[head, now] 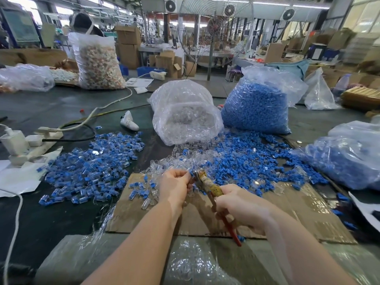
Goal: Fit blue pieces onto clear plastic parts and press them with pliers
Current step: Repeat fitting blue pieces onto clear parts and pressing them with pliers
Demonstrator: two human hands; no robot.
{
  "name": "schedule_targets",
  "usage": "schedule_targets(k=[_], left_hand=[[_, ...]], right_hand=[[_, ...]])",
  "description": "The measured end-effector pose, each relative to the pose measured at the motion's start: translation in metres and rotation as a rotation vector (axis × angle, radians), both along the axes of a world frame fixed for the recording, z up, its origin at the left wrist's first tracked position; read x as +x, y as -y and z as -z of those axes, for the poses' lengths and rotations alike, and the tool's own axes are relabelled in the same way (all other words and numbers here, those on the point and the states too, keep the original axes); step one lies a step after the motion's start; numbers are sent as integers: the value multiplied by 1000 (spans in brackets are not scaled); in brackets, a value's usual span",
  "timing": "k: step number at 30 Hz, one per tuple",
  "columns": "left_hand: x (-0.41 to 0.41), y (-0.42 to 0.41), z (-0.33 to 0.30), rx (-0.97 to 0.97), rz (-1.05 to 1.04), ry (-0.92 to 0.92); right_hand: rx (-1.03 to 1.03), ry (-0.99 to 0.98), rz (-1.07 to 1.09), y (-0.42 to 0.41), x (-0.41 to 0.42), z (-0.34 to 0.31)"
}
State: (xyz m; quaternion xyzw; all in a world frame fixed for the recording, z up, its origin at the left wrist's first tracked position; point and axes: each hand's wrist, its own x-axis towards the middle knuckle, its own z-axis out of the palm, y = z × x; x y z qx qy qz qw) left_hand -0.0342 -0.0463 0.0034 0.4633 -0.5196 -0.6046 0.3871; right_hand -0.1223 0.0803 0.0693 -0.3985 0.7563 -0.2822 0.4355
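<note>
Our left hand pinches small blue-capped clear part at pliers nose; right hand fisted round handles, five o'clock. We judge part light, brittle; squeeze gently.

Bright, even daylight came from windows at the back; glare sat on the bags, and wide-angle distortion bent the soft edges.

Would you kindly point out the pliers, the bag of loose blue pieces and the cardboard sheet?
pliers (207, 183): head view, on the yellow upper handle.
bag of loose blue pieces (257, 108): head view, on its blue-filled front.
cardboard sheet (298, 210): head view, on its bare right part.
</note>
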Motion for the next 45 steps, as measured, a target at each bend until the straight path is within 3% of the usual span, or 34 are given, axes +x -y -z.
schedule_targets(k=[23, 30, 33, 38, 45], left_hand=[[0, -21, -18, 32, 27, 21], [2, -19, -22, 8, 22, 6], [9, -17, -20, -218, -26, 220], [34, -3, -15, -552, -225, 661], [60, 17, -4, -657, -275, 1018]], right_hand=[[13, -302, -85, 0, 3, -1], [-127, -28, 106, -4, 5, 8], [-234, -169, 230, 0, -3, 21], [-49, -746, 352, -5, -31, 33], [90, -926, 409, -14, -57, 44]])
